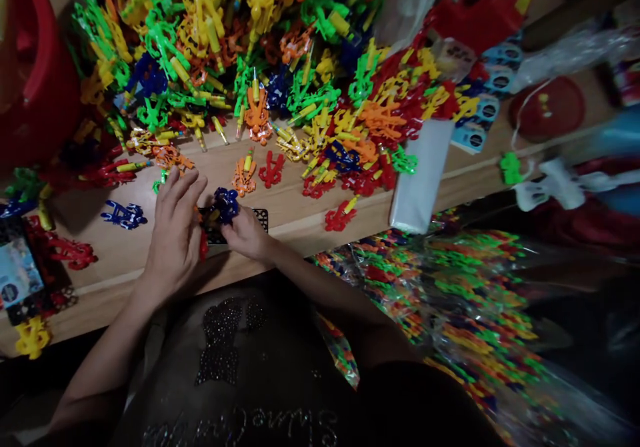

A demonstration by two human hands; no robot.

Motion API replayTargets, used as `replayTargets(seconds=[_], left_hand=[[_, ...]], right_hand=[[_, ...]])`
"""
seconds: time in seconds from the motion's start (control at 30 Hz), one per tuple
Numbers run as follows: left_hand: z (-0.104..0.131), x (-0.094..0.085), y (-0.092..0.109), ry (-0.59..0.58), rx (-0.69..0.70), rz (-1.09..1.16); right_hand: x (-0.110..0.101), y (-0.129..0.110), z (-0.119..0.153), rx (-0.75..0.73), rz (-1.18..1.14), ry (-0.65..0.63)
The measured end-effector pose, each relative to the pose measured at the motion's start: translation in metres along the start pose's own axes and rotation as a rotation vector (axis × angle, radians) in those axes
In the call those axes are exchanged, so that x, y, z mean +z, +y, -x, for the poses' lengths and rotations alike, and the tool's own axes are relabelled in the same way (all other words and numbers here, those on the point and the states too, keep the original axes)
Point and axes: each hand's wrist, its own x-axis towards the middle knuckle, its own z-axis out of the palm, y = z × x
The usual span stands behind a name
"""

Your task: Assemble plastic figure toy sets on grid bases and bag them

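Observation:
My right hand (247,232) pinches a dark blue plastic toy figure (225,204) above a black perforated plate (261,218) at the table's front edge. To its left, my left hand (175,227) is raised with its fingers stretched out; its thumb side is partly hidden. A bit of red plastic (203,244) shows beside that palm, and I cannot tell whether the hand touches it. Left of this hand lies another blue figure (124,214). Just beyond the hands are an orange figure with a yellow stick (245,175) and a red figure (271,169).
A large heap of coloured figures (200,7) covers the back of the table. Clear plastic bags (423,174) lie at the right, near printed cards (477,124). A red container (45,67) stands at left. Bags of figures (450,300) sit below the table edge.

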Motion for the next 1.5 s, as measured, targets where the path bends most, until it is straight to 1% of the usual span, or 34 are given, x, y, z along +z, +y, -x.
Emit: replayTargets(seconds=[0.13,0.27,0.33,0.37,0.43,0.5,0.53,0.57,0.6,0.63,0.67,0.73,0.8,0.83,0.9,1.03,1.13,1.2,1.27,1.37,1.5], left_hand=[[0.000,0.001,0.005,-0.005,-0.019,0.019],[-0.002,0.001,0.009,0.006,-0.009,0.024],[-0.004,0.001,0.011,0.011,0.010,0.003],[-0.005,0.001,0.011,0.014,0.013,-0.014],[-0.006,0.001,0.012,0.025,-0.001,-0.044],[-0.007,0.000,0.014,0.042,-0.041,-0.061],[-0.007,0.000,0.015,0.049,-0.062,-0.065],[-0.006,-0.001,0.016,0.053,-0.078,-0.068],[-0.006,-0.003,0.018,0.053,-0.090,-0.070],[-0.006,-0.005,0.019,0.046,-0.099,-0.068],[-0.007,-0.007,0.020,0.034,-0.104,-0.063],[-0.009,-0.012,0.022,0.003,-0.109,-0.050],[-0.013,-0.015,0.021,-0.024,-0.122,-0.045],[-0.015,-0.016,0.020,-0.037,-0.128,-0.046],[-0.017,-0.015,0.018,-0.056,-0.140,-0.045],[-0.017,-0.009,0.013,-0.041,-0.142,-0.039],[-0.015,-0.006,0.010,-0.017,-0.120,-0.040],[-0.015,-0.005,0.008,-0.015,-0.100,-0.039],[-0.014,-0.005,0.007,-0.027,-0.080,-0.036],[-0.014,-0.006,0.008,-0.044,-0.074,-0.040],[-0.014,-0.008,0.013,-0.073,-0.079,-0.029]], right_hand=[[0.007,-0.005,0.003,-0.023,0.106,-0.009],[0.020,-0.026,0.006,-0.009,0.212,-0.037],[0.021,-0.035,0.005,0.012,0.227,-0.052],[0.018,-0.037,0.002,0.007,0.223,-0.070],[0.004,-0.035,-0.007,-0.042,0.196,-0.156],[-0.025,-0.025,-0.021,-0.121,0.165,-0.252],[-0.042,-0.018,-0.029,-0.156,0.160,-0.268],[-0.061,-0.010,-0.037,-0.181,0.174,-0.224],[-0.080,-0.001,-0.044,-0.182,0.208,-0.153],[-0.097,0.008,-0.052,-0.163,0.241,-0.104],[-0.111,0.017,-0.058,-0.128,0.266,-0.083],[-0.129,0.032,-0.066,-0.068,0.286,-0.097],[-0.133,0.041,-0.068,-0.045,0.281,-0.130],[-0.130,0.043,-0.067,-0.045,0.275,-0.135],[-0.117,0.040,-0.060,-0.047,0.253,-0.117],[-0.074,0.016,-0.044,-0.077,0.064,-0.077],[-0.042,-0.002,-0.039,-0.148,-0.065,-0.107],[-0.028,-0.007,-0.040,-0.161,-0.096,-0.123],[-0.018,-0.008,-0.040,-0.143,-0.087,-0.130],[-0.009,-0.008,-0.038,-0.132,0.015,-0.134],[-0.002,-0.011,-0.034,-0.101,0.111,-0.148]])
